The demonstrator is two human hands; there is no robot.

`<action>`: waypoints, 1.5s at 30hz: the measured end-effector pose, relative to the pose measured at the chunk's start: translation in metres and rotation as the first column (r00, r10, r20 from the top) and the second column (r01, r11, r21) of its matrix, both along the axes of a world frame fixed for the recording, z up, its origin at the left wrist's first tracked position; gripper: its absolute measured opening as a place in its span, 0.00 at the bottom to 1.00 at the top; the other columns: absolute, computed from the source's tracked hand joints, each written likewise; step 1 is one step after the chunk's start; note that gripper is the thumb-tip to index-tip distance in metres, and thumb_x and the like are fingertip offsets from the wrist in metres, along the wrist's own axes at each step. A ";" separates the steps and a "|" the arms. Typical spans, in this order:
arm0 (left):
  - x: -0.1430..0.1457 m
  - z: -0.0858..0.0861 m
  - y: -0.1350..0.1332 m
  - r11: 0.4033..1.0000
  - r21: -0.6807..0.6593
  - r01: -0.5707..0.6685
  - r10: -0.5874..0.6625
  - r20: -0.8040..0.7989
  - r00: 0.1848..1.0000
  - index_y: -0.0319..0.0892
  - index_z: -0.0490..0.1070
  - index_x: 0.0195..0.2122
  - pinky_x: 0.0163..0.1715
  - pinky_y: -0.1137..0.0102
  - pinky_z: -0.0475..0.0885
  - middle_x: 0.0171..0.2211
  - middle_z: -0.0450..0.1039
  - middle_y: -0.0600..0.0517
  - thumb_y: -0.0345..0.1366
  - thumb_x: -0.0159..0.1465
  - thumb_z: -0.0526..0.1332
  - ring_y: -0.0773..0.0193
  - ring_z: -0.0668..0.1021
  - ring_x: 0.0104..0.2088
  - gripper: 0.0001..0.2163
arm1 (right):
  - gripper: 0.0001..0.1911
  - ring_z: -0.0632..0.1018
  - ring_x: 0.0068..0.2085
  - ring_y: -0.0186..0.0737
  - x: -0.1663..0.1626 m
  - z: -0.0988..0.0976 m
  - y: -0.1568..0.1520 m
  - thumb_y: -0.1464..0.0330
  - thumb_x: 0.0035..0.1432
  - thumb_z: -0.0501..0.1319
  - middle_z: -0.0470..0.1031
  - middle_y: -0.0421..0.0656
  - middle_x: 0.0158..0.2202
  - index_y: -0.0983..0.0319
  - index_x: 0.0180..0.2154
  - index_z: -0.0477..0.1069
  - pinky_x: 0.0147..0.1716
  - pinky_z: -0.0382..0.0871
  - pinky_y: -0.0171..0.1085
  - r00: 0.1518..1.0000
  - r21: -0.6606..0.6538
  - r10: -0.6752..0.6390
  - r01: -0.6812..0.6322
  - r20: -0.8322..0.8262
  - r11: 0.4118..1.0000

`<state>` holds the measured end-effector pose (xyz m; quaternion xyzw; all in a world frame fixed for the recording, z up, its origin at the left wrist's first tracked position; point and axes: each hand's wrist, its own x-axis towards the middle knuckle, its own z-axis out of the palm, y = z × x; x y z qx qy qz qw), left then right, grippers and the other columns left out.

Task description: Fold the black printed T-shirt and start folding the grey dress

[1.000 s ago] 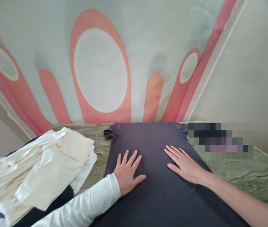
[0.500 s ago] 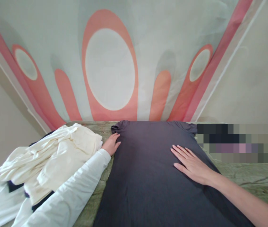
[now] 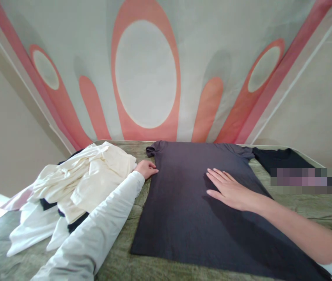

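A dark grey T-shirt (image 3: 177, 218) lies spread flat on the table, its short sleeves at the far end and its hem towards me. At the shirt's left edge, below the sleeve, my left hand (image 3: 146, 169) has its fingers curled in and its thumb against the fabric, closed on the edge. My right hand (image 3: 227, 189) is open over the right middle of the shirt, palm down with fingers stretched out. A shadow falls beneath it; whether the palm touches the cloth I cannot tell.
On the left lies a loose pile of cream and white clothes (image 3: 95, 179), with dark and pink pieces showing. A black shirt (image 3: 283, 157), partly blurred out, lies at the right. The wood-patterned table (image 3: 133, 269) meets a wall with a coral print (image 3: 151, 134).
The view has shifted, so the shirt's hem now shows. My left hand's fingers have curled in at the shirt's edge. My right hand stays flat and open above the shirt.
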<state>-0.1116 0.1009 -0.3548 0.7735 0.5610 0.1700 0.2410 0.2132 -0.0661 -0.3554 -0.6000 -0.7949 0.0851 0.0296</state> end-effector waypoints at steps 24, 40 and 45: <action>-0.002 0.011 -0.006 0.924 -0.375 -0.076 0.149 0.172 0.974 0.36 0.61 0.45 0.16 0.75 0.66 0.14 0.65 0.60 0.38 0.50 0.68 0.69 0.69 0.15 0.25 | 0.39 0.43 0.64 0.48 -0.129 -0.009 0.064 0.47 0.58 0.38 0.40 0.47 0.65 0.65 0.62 0.44 0.60 0.33 0.48 0.946 0.073 0.270 -0.260 -0.182 0.963; -0.030 -0.003 -0.061 0.953 -0.274 0.127 -0.033 0.326 0.945 0.42 0.43 0.58 0.13 0.77 0.67 0.20 0.64 0.62 0.44 0.55 0.59 0.71 0.68 0.15 0.34 | 0.39 0.43 0.64 0.49 -0.007 -0.015 0.067 0.46 0.58 0.35 0.40 0.47 0.65 0.63 0.62 0.47 0.59 0.41 0.51 0.972 0.065 -0.157 0.170 -0.176 0.983; -0.028 0.005 -0.068 0.949 -0.252 0.190 -0.110 0.300 0.947 0.45 0.49 0.58 0.11 0.77 0.66 0.21 0.61 0.62 0.45 0.56 0.56 0.72 0.67 0.13 0.30 | 0.41 0.45 0.63 0.52 0.070 -0.036 0.035 0.44 0.56 0.36 0.43 0.49 0.64 0.63 0.61 0.51 0.59 0.43 0.53 0.929 0.086 -0.369 0.371 -0.035 0.925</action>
